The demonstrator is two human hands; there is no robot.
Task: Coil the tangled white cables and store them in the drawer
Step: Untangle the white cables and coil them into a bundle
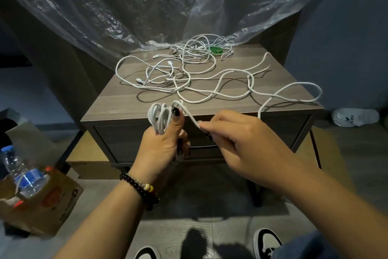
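Observation:
Several white cables (189,73) lie tangled across the top of a grey wooden nightstand (117,103). My left hand (165,141) holds a small coil of white cable (158,118) wound in loops, thumb pressed on it. My right hand (228,132) pinches the same cable's free run (192,119) just right of the coil. That cable trails up over the front edge onto the tabletop. The drawer (130,143) in the nightstand's front is closed, partly hidden behind both hands.
A green roll (215,50) sits among the cables at the back. Clear plastic sheeting (147,6) hangs behind the nightstand. A cardboard box (52,200) with a water bottle (25,174) stands on the floor at left. A white slipper (354,117) lies at right.

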